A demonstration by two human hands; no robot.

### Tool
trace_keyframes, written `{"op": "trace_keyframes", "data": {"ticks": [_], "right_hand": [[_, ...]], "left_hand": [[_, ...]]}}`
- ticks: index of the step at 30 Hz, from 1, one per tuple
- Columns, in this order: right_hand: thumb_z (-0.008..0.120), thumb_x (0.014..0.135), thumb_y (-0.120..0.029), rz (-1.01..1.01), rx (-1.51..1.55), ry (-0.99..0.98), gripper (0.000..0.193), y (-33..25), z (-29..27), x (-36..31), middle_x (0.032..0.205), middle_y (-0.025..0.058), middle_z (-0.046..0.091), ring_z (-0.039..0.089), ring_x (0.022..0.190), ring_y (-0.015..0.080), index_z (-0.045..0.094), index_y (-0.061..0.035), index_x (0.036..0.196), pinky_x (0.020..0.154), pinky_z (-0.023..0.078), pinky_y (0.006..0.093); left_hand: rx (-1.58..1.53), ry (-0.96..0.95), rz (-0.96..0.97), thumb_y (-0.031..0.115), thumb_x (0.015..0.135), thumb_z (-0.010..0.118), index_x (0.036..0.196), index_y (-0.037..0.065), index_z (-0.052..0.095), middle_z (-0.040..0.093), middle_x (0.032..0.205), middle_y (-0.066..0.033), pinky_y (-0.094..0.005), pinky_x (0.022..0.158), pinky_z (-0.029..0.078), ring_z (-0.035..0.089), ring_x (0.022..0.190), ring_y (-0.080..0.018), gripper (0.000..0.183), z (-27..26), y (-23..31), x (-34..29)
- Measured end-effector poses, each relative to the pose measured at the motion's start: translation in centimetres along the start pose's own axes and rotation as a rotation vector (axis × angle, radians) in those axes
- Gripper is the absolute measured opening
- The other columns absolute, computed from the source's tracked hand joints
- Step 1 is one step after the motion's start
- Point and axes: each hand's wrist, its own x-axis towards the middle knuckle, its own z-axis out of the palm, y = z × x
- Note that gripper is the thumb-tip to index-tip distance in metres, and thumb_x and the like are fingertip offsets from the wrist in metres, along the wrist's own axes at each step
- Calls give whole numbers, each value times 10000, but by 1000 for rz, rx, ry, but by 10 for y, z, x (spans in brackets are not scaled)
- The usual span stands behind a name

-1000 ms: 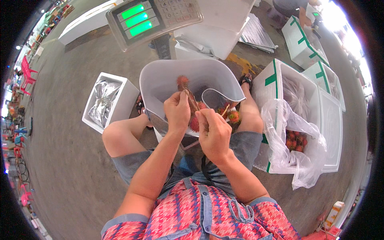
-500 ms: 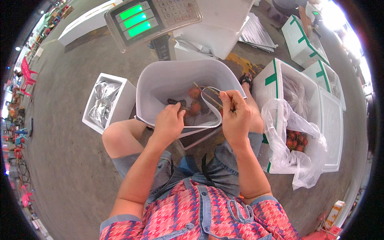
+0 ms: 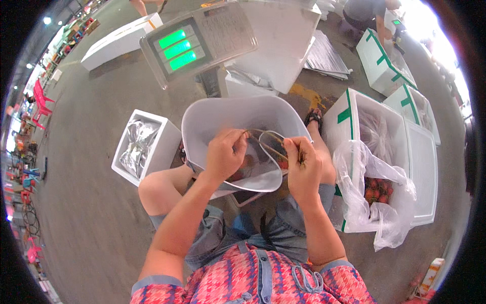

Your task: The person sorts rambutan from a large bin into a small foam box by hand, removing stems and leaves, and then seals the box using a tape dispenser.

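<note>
A pale grey plastic tub [image 3: 205,119] with an inward-bent near rim stands between my knees. Several red round fruits, probably lychees [image 3: 248,161], lie inside, partly hidden by my left hand. Over the tub, my left hand [image 3: 226,153] is closed in a pinch at the far end of some thin brown stems, its edges blurred by motion. My right hand [image 3: 304,169] grips the other end of the stems [image 3: 273,143] above the tub's right side. What hangs below the stems is mostly hidden.
To the right, a foam box [image 3: 349,119] holds bagged red fruit [image 3: 378,190] under loose clear plastic [image 3: 349,167]. A smaller foam box [image 3: 169,137] with a silver bag is at left. Ahead stands a scale display [image 3: 202,45]. Another person [image 3: 364,10] bends over a far-right box [image 3: 374,66].
My left hand has risen from inside the tub toward my right hand and now pinches the stems. The view has tilted up, so the scene sits lower.
</note>
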Motion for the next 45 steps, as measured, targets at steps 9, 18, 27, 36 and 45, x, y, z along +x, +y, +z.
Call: {"op": "trace_keyframes", "data": {"ticks": [9, 18, 27, 36, 45], "right_hand": [[654, 905, -99, -58, -150, -221, 90, -21, -14, -20, 726, 176, 624, 645, 659, 331, 605, -24, 907, 578, 477, 352], [635, 936, -120, 128, -14, -122, 130, -48, -83, -11, 631, 33, 553, 503, 528, 98, 607, -13, 868, 485, 383, 260], [590, 974, -176, 272, 599, -168, 223, -111, -107, 25, 559, -55, 417, 316, 428, 1, 587, 16, 862, 376, 228, 182], [535, 1003, -202, 283, 799, -224, 227, -117, -92, 49, 528, -53, 386, 301, 393, 11, 599, -1, 922, 354, 249, 189], [535, 1007, -208, 285, 842, -341, 221, -104, -69, 52, 553, -65, 354, 285, 427, 10, 593, -12, 922, 380, 240, 194]], "left_hand": [[-717, -46, -676, 118, 960, 512, 853, -14, 669, 675, 813, -60, -289, 697, 523, 642, 757, -134, 232, 15, 12, 11], [-859, -14, -856, 168, 982, 542, 1051, -2, 686, 690, 978, -65, -296, 790, 535, 642, 902, -153, 233, -2, -46, 5], [-447, -487, 41, 146, 950, 584, 1206, 57, 654, 597, 1289, -154, -398, 1070, 366, 496, 1271, -307, 280, -13, 50, 3], [-468, -184, 152, 178, 938, 566, 1355, 56, 530, 553, 1312, -187, -437, 1110, 271, 425, 1314, -360, 436, -24, 104, 30], [-884, -418, -106, -27, 949, 524, 1196, -8, 623, 602, 943, -56, -219, 713, 480, 611, 851, -98, 266, -25, 109, 32]]}}
